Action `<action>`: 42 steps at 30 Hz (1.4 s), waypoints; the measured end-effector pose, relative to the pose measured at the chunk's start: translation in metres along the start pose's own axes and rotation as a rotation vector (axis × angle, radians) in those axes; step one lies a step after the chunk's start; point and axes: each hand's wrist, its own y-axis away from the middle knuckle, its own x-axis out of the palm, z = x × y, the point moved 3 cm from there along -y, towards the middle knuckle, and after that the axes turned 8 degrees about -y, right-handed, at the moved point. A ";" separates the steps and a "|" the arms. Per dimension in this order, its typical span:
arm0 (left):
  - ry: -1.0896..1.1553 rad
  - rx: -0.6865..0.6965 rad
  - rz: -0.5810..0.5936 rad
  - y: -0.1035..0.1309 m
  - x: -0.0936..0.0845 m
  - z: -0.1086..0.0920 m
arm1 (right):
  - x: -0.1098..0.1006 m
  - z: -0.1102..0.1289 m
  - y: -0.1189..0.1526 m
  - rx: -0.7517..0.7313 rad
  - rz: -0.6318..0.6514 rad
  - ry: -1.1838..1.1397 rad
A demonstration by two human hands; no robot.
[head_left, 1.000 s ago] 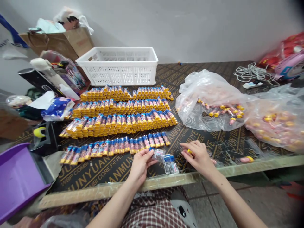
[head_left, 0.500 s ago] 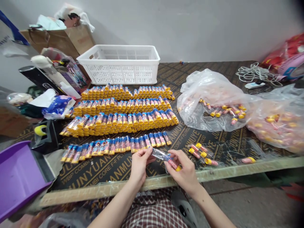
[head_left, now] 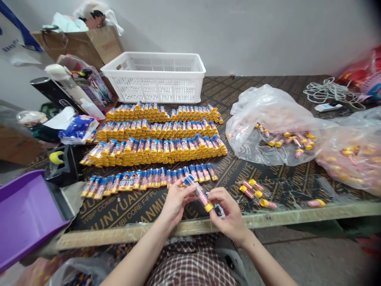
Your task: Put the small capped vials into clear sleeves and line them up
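Note:
Above the table's front edge I have a clear candy tube point(head_left: 200, 193) with a blue end, pink contents and a yellow cap, tilted. My left hand point(head_left: 177, 198) pinches its blue upper end between thumb and fingers. Curled close by the yellow cap, my right hand point(head_left: 228, 212) has a small blue-and-white printed piece point(head_left: 219, 210) in its fingers; most of it is hidden. Just beyond my hands lies a row of labelled tubes point(head_left: 127, 180). Several unlabelled tubes point(head_left: 253, 189) with yellow caps lie right of my right hand.
Stacked rows of labelled tubes point(head_left: 154, 147) fill the middle, before a white plastic basket point(head_left: 157, 85). Clear bags point(head_left: 264, 107) with tubes spread at the right. A purple dustpan point(head_left: 26, 214), a tape dispenser point(head_left: 64, 163) and bottles point(head_left: 67, 85) stand left. A cable point(head_left: 330, 93) lies back right.
The tube has turned so its blue end points up and left in my left hand. My right hand has slid off its middle, and the printed piece shows in its fingers. The view has shifted slightly.

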 end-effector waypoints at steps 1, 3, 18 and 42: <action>-0.022 -0.024 0.055 0.001 0.001 0.000 | -0.001 0.000 -0.001 -0.010 -0.011 0.031; -0.056 -0.065 0.143 0.005 0.005 0.003 | -0.002 -0.001 -0.003 -0.037 -0.021 0.095; -0.182 -0.091 0.170 0.018 0.011 0.012 | 0.008 -0.009 0.001 0.069 0.095 -0.159; -0.513 0.073 0.080 0.004 0.001 0.010 | -0.038 -0.045 -0.056 -0.024 0.042 0.345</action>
